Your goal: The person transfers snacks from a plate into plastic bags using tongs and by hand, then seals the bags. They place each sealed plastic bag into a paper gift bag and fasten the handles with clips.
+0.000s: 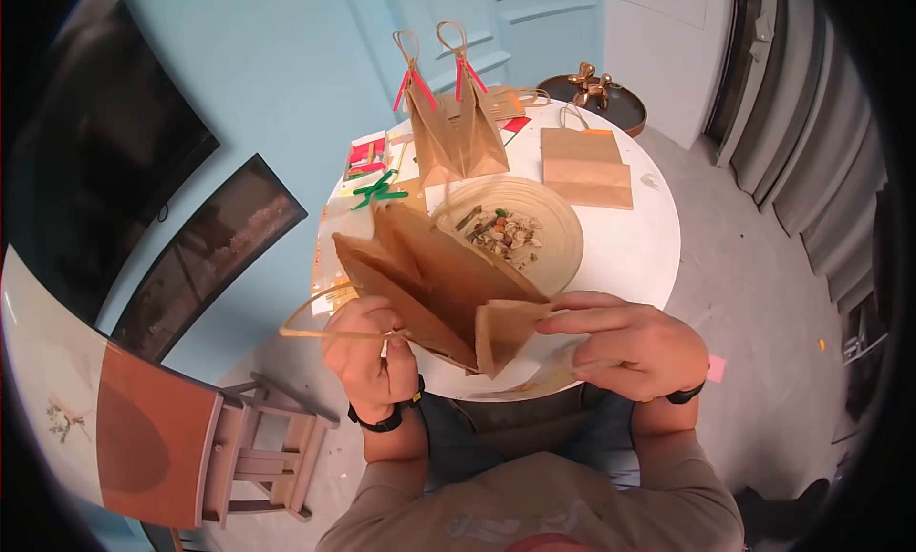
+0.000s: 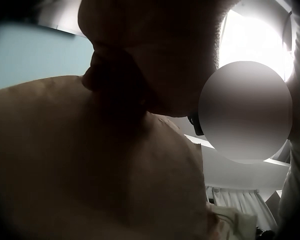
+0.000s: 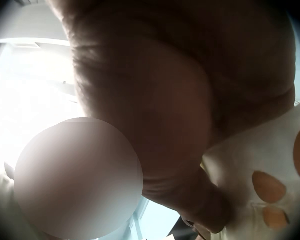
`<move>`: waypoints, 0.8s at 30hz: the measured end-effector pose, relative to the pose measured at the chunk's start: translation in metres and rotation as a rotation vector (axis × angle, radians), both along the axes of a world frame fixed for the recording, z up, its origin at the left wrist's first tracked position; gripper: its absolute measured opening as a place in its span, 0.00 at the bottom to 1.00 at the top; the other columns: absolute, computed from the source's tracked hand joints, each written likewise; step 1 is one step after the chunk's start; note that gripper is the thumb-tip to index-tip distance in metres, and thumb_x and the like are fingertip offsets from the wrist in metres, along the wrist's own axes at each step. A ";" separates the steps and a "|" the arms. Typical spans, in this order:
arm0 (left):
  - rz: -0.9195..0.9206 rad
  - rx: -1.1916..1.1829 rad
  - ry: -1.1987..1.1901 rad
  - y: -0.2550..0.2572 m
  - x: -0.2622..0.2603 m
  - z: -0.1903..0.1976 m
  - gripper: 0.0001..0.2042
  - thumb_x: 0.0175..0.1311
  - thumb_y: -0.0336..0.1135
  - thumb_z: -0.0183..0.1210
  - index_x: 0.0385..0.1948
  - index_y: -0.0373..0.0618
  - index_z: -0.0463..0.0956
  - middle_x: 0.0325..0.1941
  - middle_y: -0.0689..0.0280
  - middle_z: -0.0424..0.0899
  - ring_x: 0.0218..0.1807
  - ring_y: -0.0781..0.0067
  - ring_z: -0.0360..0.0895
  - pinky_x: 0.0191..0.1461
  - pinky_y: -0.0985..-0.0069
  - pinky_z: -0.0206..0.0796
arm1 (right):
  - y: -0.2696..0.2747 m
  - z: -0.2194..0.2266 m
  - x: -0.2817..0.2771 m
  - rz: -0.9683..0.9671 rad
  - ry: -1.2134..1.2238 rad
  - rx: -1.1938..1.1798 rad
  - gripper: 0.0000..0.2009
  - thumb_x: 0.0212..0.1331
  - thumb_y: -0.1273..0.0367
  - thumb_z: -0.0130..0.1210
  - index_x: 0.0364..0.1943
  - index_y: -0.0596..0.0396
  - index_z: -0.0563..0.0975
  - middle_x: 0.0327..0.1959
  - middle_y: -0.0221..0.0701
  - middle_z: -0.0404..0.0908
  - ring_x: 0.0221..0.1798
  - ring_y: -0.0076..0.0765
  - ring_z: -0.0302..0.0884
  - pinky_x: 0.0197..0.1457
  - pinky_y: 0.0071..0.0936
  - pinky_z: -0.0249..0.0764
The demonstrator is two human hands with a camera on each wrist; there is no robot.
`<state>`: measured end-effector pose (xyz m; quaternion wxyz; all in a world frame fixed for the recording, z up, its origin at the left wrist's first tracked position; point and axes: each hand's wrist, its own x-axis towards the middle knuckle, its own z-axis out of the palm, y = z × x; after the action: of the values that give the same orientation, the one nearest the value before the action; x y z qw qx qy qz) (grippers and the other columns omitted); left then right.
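An opened brown paper bag [image 1: 429, 285] is tilted over the near edge of the table, its mouth toward the person. At its near left edge, the left hand [image 1: 367, 352] pinches the paper, with a twisted handle [image 1: 303, 331] looping out to the left. On the other side, the right hand [image 1: 634, 347] touches a folded corner with outstretched fingertips; a thin pale strip lies by its thumb. In the left wrist view the hand [image 2: 155, 55] is dark above the bag [image 2: 80, 165]. The right wrist view shows the hand [image 3: 145, 100] in shadow, its fingertips unclear.
On the round white table [image 1: 630, 256] are a woven plate [image 1: 563, 223] of small dried pieces, two upright bags with pink ribbons [image 1: 444, 142], a flat bag [image 1: 587, 170], green ribbon [image 1: 380, 189] and a small box [image 1: 366, 159]. A wooden chair [image 1: 272, 447] stands lower left.
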<state>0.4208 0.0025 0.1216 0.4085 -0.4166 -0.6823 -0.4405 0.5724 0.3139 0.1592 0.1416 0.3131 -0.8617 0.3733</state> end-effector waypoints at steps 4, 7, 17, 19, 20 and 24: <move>0.022 -0.045 0.018 -0.004 0.000 0.005 0.05 0.58 0.29 0.62 0.30 0.38 0.83 0.33 0.54 0.87 0.32 0.51 0.83 0.38 0.62 0.74 | -0.001 0.025 0.029 -0.087 -0.130 -0.249 0.05 0.67 0.74 0.68 0.34 0.63 0.86 0.59 0.47 0.90 0.64 0.48 0.90 0.61 0.39 0.85; 0.002 -0.069 0.050 -0.006 0.000 0.013 0.08 0.47 0.23 0.62 0.30 0.40 0.85 0.34 0.55 0.87 0.31 0.49 0.84 0.38 0.59 0.77 | -0.012 0.027 0.044 -0.385 -0.100 -0.431 0.08 0.68 0.71 0.71 0.35 0.63 0.86 0.50 0.43 0.91 0.51 0.39 0.90 0.52 0.33 0.83; -0.122 -0.209 0.011 -0.008 -0.005 0.011 0.11 0.44 0.20 0.62 0.33 0.38 0.84 0.34 0.56 0.87 0.33 0.49 0.84 0.37 0.61 0.76 | -0.070 0.141 -0.044 -0.463 0.255 -0.953 0.12 0.78 0.65 0.65 0.49 0.63 0.85 0.39 0.26 0.86 0.37 0.17 0.78 0.42 0.20 0.74; -0.112 -0.191 0.003 -0.008 -0.004 0.015 0.11 0.45 0.20 0.62 0.33 0.38 0.84 0.35 0.56 0.87 0.34 0.49 0.85 0.37 0.61 0.77 | -0.061 0.139 -0.070 -0.379 0.241 -0.994 0.12 0.79 0.65 0.65 0.50 0.64 0.85 0.38 0.26 0.85 0.36 0.18 0.78 0.40 0.20 0.75; -0.099 -0.177 -0.008 -0.008 -0.003 0.016 0.11 0.45 0.19 0.63 0.33 0.38 0.84 0.36 0.56 0.87 0.34 0.49 0.85 0.37 0.60 0.77 | -0.050 0.135 -0.081 -0.430 0.198 -0.917 0.14 0.79 0.64 0.64 0.51 0.65 0.85 0.38 0.26 0.84 0.35 0.18 0.78 0.38 0.21 0.75; -0.112 -0.112 -0.015 -0.023 -0.008 0.017 0.10 0.46 0.19 0.63 0.33 0.38 0.83 0.37 0.55 0.88 0.35 0.49 0.86 0.39 0.61 0.78 | -0.025 0.113 -0.112 -0.619 0.105 -0.872 0.16 0.80 0.63 0.64 0.53 0.66 0.85 0.36 0.27 0.82 0.31 0.20 0.76 0.32 0.23 0.75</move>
<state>0.4127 -0.0201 0.1384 0.3541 -0.4733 -0.6844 -0.4268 0.4609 0.2889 0.2718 0.4049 -0.0254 -0.6705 0.6211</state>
